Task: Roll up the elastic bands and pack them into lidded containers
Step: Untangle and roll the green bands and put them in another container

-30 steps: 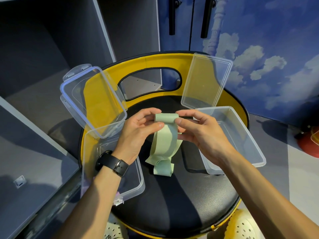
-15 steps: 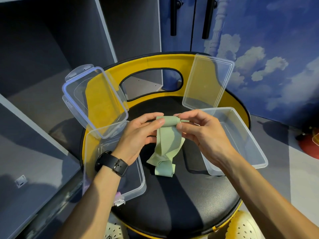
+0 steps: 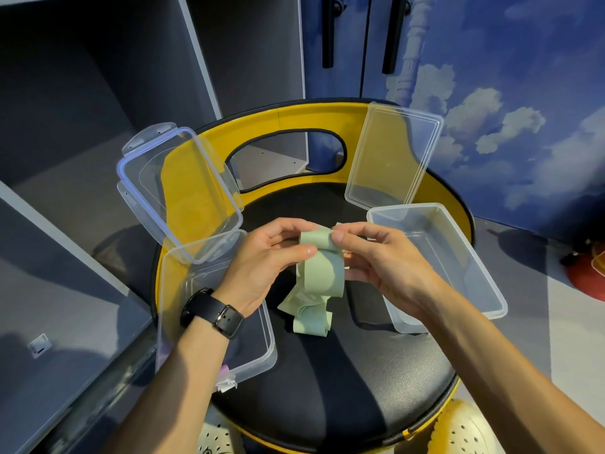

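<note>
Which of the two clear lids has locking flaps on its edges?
The left lid, leaning beside the left hand. It has flaps on its edges; the right lid has a plain rim.

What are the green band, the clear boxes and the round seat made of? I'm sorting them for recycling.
The pale green elastic band looks like thin matte rubber or latex: it drapes and folds limply. The two clear rectangular containers look like glossy see-through plastic, since the seat shows through their walls. The round black seat looks like grained leather or vinyl with a soft sheen; which one is unclear.
</note>
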A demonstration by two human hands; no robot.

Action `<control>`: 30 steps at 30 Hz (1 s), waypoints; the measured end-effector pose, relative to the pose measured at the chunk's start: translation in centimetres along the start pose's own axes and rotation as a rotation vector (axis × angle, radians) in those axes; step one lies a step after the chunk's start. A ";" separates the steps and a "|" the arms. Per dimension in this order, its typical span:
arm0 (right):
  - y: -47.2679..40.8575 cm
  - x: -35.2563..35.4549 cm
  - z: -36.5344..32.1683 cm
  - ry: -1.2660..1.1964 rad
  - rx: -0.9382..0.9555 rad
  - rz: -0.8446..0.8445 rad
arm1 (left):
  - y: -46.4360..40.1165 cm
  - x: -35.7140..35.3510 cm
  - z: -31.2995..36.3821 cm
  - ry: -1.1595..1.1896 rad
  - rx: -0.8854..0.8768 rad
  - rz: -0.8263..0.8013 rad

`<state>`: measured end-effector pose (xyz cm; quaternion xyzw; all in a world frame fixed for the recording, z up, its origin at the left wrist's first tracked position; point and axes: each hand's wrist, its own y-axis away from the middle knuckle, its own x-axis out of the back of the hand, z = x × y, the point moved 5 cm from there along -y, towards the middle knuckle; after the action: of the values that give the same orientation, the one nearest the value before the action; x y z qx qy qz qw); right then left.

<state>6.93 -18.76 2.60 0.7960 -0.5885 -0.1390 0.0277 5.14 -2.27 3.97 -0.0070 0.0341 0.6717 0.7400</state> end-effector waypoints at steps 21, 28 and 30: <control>0.2 -0.3 -0.4 -0.057 0.087 -0.025 | 0.0 0.0 -0.8 -0.117 0.144 -0.011; 0.1 -0.3 0.1 -0.078 -0.047 -0.076 | 0.0 0.2 -0.5 -0.013 0.108 -0.012; 0.2 -0.3 0.3 -0.068 -0.075 -0.061 | 0.0 0.3 -0.7 -0.011 0.107 -0.007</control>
<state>6.59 -18.48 2.45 0.8067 -0.5591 -0.1885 0.0333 5.18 -1.98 3.29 0.0362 0.0659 0.6663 0.7419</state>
